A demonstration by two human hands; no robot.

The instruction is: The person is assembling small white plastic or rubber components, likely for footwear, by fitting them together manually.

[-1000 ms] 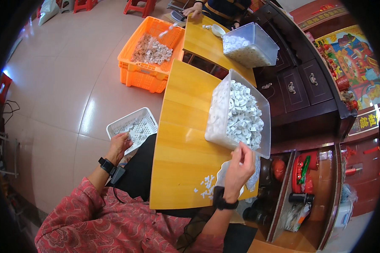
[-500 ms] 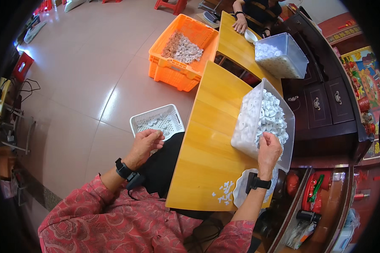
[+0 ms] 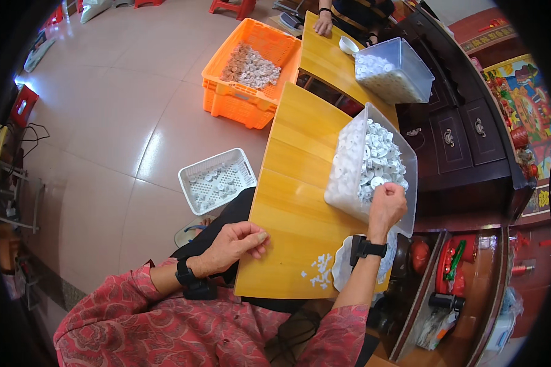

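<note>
My right hand [image 3: 386, 205] reaches into a clear plastic bin [image 3: 340, 186] heaped with white round parts [image 3: 376, 159]. Its fingers curl down among the parts, so what they hold is hidden. My left hand [image 3: 236, 244] rests at the near left edge of the yellow wooden table [image 3: 294, 183], fingers pressed together against the thumb, with nothing visible in them. A few small white pieces [image 3: 317, 272] lie on the table near my right wrist, beside a shallow white dish [image 3: 341, 275].
A white mesh basket [image 3: 217, 180] with several parts sits on the floor to my left. Further off are an orange crate [image 3: 248, 67] of parts, a second clear bin [image 3: 395, 70], a white bowl [image 3: 349, 44] and another person's hand [image 3: 322, 24]. Dark cabinets [image 3: 459, 147] line the right.
My left hand rose from beside the floor basket to the table's edge. My right hand moved from the table's front up into the bin of white parts.
</note>
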